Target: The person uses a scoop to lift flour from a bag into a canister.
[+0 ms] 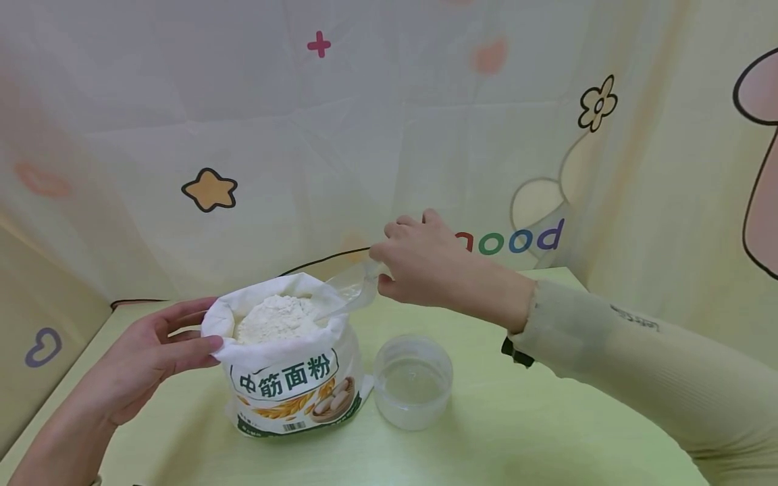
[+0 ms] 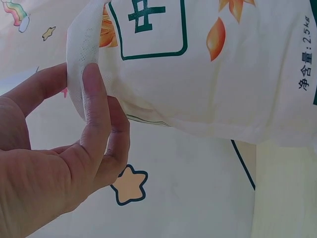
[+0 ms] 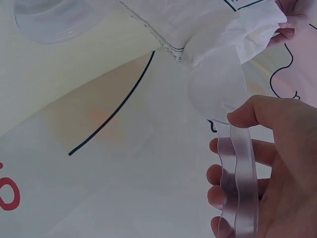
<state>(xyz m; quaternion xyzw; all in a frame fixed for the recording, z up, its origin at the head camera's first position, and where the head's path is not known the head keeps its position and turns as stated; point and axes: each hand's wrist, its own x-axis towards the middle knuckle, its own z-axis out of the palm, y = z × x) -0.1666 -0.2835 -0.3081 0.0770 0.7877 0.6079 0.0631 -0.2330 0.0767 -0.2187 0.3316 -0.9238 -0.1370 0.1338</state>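
A white flour bag (image 1: 286,391) stands upright on the table, its top edge folded outward and white flour (image 1: 276,320) heaped inside. My left hand (image 1: 142,354) pinches the left side of the folded rim between thumb and fingers; the left wrist view shows this hand (image 2: 84,144) on the rim (image 2: 81,54). In my right hand (image 1: 419,260) is the handle of a clear plastic scoop (image 1: 358,290), tilted down into the bag's right side. Fingers wrap the scoop's handle (image 3: 237,178) in the right wrist view. The scoop's tip is hidden inside the bag.
A round clear plastic container (image 1: 413,385) stands on the pale green table (image 1: 516,418), just right of the bag. Behind and beside the table hangs a printed curtain (image 1: 365,148) with stars, hearts and letters.
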